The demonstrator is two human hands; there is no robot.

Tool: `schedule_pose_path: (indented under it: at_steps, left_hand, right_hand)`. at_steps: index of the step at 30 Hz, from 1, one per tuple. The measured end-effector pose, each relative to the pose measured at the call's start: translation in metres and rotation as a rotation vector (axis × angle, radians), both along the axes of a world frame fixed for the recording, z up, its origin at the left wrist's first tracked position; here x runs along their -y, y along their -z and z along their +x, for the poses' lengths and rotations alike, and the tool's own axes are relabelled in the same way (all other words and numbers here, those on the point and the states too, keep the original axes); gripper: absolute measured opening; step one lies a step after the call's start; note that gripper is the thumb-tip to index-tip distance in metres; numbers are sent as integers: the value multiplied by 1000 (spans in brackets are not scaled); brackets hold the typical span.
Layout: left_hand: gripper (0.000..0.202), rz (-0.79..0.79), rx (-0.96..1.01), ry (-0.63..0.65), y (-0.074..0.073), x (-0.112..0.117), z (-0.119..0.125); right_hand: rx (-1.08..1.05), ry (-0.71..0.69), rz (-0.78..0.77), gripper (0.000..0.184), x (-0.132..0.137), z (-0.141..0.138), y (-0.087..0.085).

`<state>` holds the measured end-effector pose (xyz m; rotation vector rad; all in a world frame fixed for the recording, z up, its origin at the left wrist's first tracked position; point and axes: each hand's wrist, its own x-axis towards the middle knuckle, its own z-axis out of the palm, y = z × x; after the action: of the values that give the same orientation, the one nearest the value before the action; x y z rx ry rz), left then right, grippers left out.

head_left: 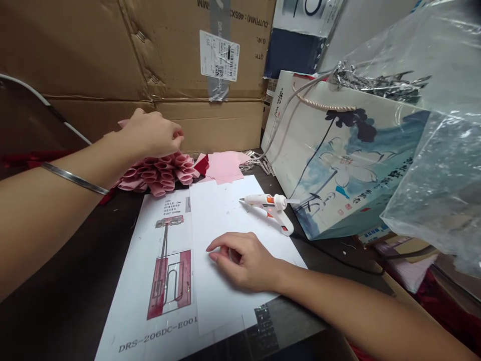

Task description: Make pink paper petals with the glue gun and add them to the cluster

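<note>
My left hand [150, 133] is raised over a pile of rolled pink paper cones [161, 173] at the back. Its fingers are curled in, and the hand's back hides whatever may be in them. A bit of pink shows behind the wrist. Lower down, my right hand [246, 260] rests on a white sheet of paper [214, 215]; its thumb and fingers are loosely bent, nothing between them. Beyond it, a white hot glue gun [268, 203] stands on the sheet, nozzle pointing left. Flat pink paper pieces [225, 165] lie beside the cones, with a dark red piece [202, 164].
A large cardboard box [180, 75] walls off the back. To the right stands a paper gift bag [338, 160] with clear plastic [439, 190] beside it. Metal clips [259, 161] lie near its base. A printed sheet [139, 281] covers the table's left side. A black cord [338, 258] trails right.
</note>
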<state>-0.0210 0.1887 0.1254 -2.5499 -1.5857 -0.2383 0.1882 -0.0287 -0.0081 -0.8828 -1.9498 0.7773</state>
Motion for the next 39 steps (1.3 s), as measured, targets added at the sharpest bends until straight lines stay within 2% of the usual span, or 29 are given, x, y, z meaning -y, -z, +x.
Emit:
schedule_pose_path:
  at_steps: [3, 7, 11, 14, 17, 20, 30, 33, 36, 37, 39]
  left_hand:
    - [43, -3, -141, -69, 3, 5, 7]
    - [40, 177, -134, 58, 13, 17, 27]
    - [28, 113, -221, 203, 41, 26, 60]
    - [26, 69, -266, 232, 64, 30, 81]
    - [29, 63, -270, 231, 80, 31, 90]
    - [29, 65, -263, 241, 86, 31, 90]
    - [25, 117, -171, 277, 90, 32, 94]
    - [26, 174, -91, 231, 83, 31, 92]
    - [24, 213, 141, 151, 71, 40, 87]
    - [20, 181, 382, 138, 68, 48, 84]
    - [13, 23, 909, 142, 64, 72, 79]
  right_hand:
    - [3, 0, 1, 15, 0, 0, -1]
    - [7, -2, -8, 14, 0, 1, -1]
    - [27, 9, -35, 14, -1, 1, 0]
    - [31, -1, -36, 15, -1, 1, 0]
    - [21, -10, -39, 15, -1, 1, 0]
    - [11, -14, -36, 16, -1, 1, 0]
    - [-6, -8, -43, 14, -1, 2, 1]
    - [-28, 12, -104, 14, -1, 2, 0]
    - [-153, 30, -314, 21, -2, 4, -2]
    - [-229, 35, -405, 25, -3, 4, -3]
    - [-400, 54, -562, 34, -6, 6, -5]
